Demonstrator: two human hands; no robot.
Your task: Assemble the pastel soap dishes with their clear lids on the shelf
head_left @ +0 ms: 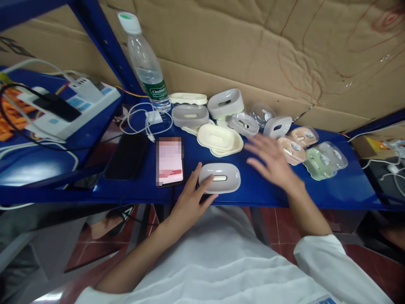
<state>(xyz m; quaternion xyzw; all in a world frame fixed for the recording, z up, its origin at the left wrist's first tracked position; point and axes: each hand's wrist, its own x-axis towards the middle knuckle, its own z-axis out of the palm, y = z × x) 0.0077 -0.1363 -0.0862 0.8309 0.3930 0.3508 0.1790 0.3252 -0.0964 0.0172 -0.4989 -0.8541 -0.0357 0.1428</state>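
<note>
A grey oval soap dish (233, 179) with a pale slotted centre lies near the table's front edge. My left hand (193, 196) is around its left end, one finger reaching inside the dish and the thumb along its near rim. My right hand (274, 162) is open and slightly blurred, fingers apart, holding nothing. It hovers to the right of the cream oval trays (217, 137), in front of a grey slotted piece (278, 126). More grey dish parts (226, 102) are heaped behind, among them another grey dish (190, 115).
Peach dishes (289, 152) and a green dish (318, 164), with clear covers, stand at right. A lit phone (170, 162), a dark phone (126, 157), a white cable (126, 119) and a water bottle (145, 67) are at left. Cardboard (221, 42) backs the blue table.
</note>
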